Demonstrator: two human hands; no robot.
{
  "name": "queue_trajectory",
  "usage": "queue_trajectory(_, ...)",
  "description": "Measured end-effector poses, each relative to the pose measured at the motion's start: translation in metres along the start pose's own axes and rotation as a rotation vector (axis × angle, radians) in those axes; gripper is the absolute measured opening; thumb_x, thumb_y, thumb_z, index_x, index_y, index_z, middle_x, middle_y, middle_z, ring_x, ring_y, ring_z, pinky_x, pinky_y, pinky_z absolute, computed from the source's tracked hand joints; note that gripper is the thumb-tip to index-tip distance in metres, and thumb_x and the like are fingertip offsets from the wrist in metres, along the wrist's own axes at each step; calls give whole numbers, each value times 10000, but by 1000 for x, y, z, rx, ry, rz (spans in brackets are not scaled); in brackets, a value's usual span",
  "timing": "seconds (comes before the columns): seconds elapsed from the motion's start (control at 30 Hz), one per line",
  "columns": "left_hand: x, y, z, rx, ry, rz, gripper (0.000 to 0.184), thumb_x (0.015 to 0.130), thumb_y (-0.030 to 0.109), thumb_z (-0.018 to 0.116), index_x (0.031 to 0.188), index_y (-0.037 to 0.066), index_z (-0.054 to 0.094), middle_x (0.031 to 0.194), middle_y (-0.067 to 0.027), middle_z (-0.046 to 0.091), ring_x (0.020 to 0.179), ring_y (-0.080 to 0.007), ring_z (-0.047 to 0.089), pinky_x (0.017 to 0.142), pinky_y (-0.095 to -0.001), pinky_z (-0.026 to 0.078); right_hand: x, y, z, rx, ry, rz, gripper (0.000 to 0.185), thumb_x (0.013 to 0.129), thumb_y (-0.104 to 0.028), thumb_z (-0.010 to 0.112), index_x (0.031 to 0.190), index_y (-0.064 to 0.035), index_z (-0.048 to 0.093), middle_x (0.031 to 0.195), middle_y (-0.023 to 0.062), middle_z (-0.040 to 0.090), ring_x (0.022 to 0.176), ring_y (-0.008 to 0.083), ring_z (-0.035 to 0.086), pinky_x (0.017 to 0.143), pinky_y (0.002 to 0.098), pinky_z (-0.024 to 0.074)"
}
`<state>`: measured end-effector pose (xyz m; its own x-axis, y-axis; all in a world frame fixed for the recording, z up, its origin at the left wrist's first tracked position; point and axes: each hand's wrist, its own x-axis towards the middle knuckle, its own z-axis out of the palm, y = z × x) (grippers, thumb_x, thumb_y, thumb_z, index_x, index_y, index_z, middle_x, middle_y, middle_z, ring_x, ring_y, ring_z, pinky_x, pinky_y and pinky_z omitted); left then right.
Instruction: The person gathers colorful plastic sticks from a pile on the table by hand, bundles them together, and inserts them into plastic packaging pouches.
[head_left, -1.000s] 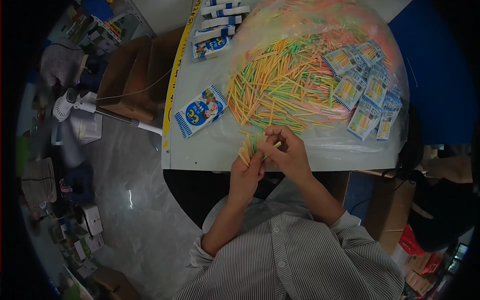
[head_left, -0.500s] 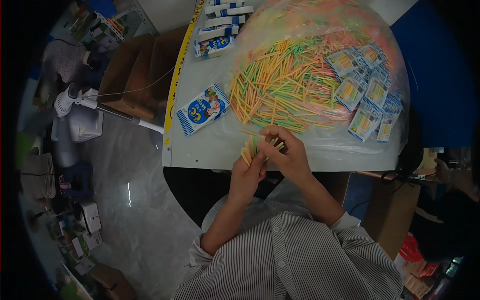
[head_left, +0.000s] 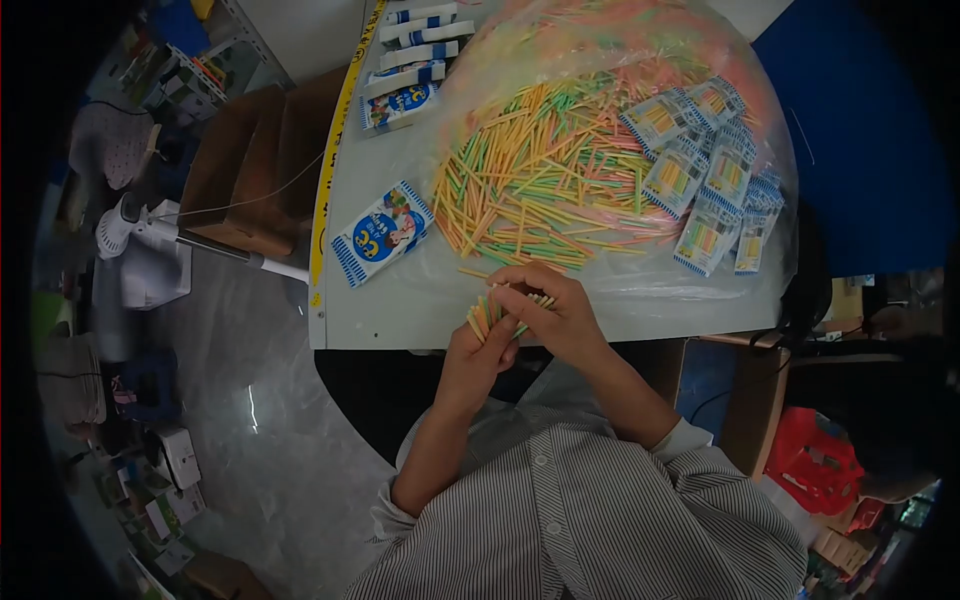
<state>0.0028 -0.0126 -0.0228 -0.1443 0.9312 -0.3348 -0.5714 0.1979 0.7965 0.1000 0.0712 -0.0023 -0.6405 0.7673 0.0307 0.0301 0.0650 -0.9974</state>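
Note:
At the table's front edge, my left hand point(head_left: 468, 366) is closed around a bundle of thin pastel candy sticks point(head_left: 483, 316). My right hand point(head_left: 557, 316) meets it from the other side, its fingers and thumb pinching the same sticks. A large clear plastic bag point(head_left: 725, 290) lies just beyond, with a loose heap of yellow, green, orange and pink candy sticks point(head_left: 540, 165) in its mouth. Left of the heap is a printed blue-and-white packet point(head_left: 383, 233). Several small filled sachets point(head_left: 708, 240) rest on the bag's right side.
More blue-and-white packets point(head_left: 400, 103) are lined up at the table's back left. Yellow tape point(head_left: 325, 205) runs along the table's left edge. Cardboard boxes point(head_left: 235, 165) and a white-and-grey pole point(head_left: 215, 248) stand to the left. A red plastic item point(head_left: 815, 460) is at right.
The view has shifted slightly, so the table and its contents appear farther left. Both hands stay on the candy sticks, with the right fingers now lower over the bundle. More of the red item shows.

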Motion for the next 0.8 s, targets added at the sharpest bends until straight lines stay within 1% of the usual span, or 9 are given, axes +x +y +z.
queue_trajectory(0.03,0,0,0,-10,-2,-10,145,870,174,438,857,36,480,603,26,402,476,-30,320,409,-158,245,0,0,0,-19,-8,-22,122,804,-83,498,900,-13,527,794,16,498,708,74,483,644,207,398)
queue_trajectory(0.17,0,6,1,-120,8,-54,129,867,165,445,872,41,483,642,25,407,503,-32,333,420,-158,255,-3,5,1,0,49,-73,122,799,-76,499,898,-10,528,797,15,497,707,76,477,653,206,393)
queue_trajectory(0.23,-2,9,1,-243,-3,-129,138,867,169,446,900,39,479,690,25,410,538,-37,347,439,-158,271,-5,-1,3,115,22,30,121,794,-69,500,894,-6,528,800,15,497,702,77,473,656,204,388)
queue_trajectory(0.37,-3,3,-6,-259,-67,-151,150,867,173,445,931,40,476,721,23,410,566,-41,357,456,-157,286,-3,-5,1,100,9,88,132,791,-72,507,902,-2,523,785,12,498,699,75,468,660,206,385)
queue_trajectory(0.43,-4,1,-7,-237,-123,-133,157,868,174,442,948,43,473,736,18,412,570,-43,359,455,-156,289,-1,-5,-2,-72,-105,76,139,781,-92,512,873,12,512,737,23,498,642,76,497,586,205,430)
queue_trajectory(0.57,-4,1,-9,-241,-154,-133,155,869,172,440,951,44,471,738,15,411,578,-43,362,456,-154,291,-4,-3,-1,45,-121,139,152,791,-90,517,918,-8,520,735,-1,497,628,53,463,552,176,384)
queue_trajectory(0.63,-4,5,-10,-270,-197,-172,138,870,159,436,937,43,469,748,7,424,581,-45,369,458,-151,292,-6,1,-2,127,-93,109,149,786,-96,532,906,-8,530,729,-2,506,604,35,460,494,157,371)
queue_trajectory(0.73,-4,4,-12,-286,-220,-210,155,873,141,420,983,32,426,764,-14,431,571,-62,368,462,-156,296,-6,-4,-3,87,-119,134,153,781,-91,539,907,-4,531,725,-1,517,617,27,465,485,152,371)
queue_trajectory(0.8,-5,6,-10,-269,-220,-208,151,873,140,419,978,32,426,765,-16,431,573,-66,372,462,-156,296,-4,-11,-3,97,-140,155,143,774,-85,549,892,-5,540,726,4,522,623,30,470,485,155,373)
